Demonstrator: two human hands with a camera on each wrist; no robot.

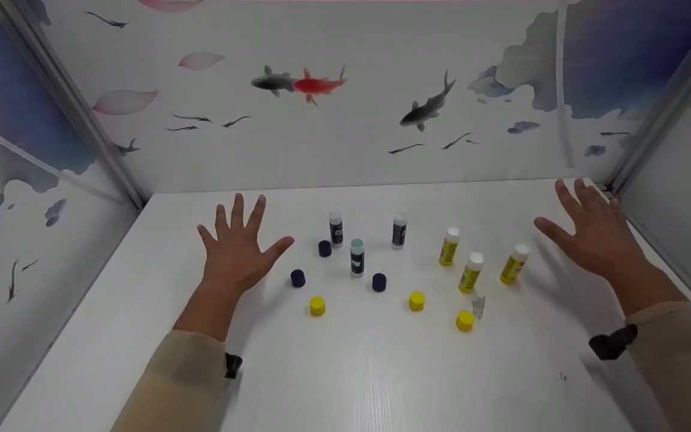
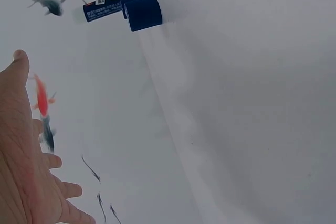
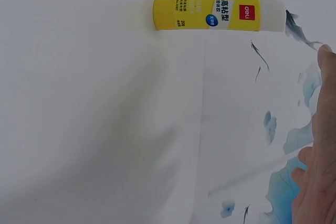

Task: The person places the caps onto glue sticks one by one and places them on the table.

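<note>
My left hand [image 1: 234, 258] is spread with straight fingers above the table's left side, holding nothing. Nearest to it are two dark blue caps [image 1: 298, 278] and a yellow cap [image 1: 317, 306]. Several uncapped glue sticks stand upright: three with dark labels, such as the front dark glue stick [image 1: 357, 258], and three yellow ones, such as the front yellow glue stick [image 1: 471, 273]. My right hand [image 1: 600, 237], also spread and holding nothing, hovers right of the rightmost yellow glue stick [image 1: 513, 264]. That stick's label shows large in the right wrist view, lettered "deli".
Two more yellow caps [image 1: 416, 301] and a third dark blue cap [image 1: 379, 282] lie toward the front. A small clear scrap [image 1: 478, 307] is beside a yellow cap. Panels painted with fish enclose the white table [image 1: 345, 378] at the back and sides.
</note>
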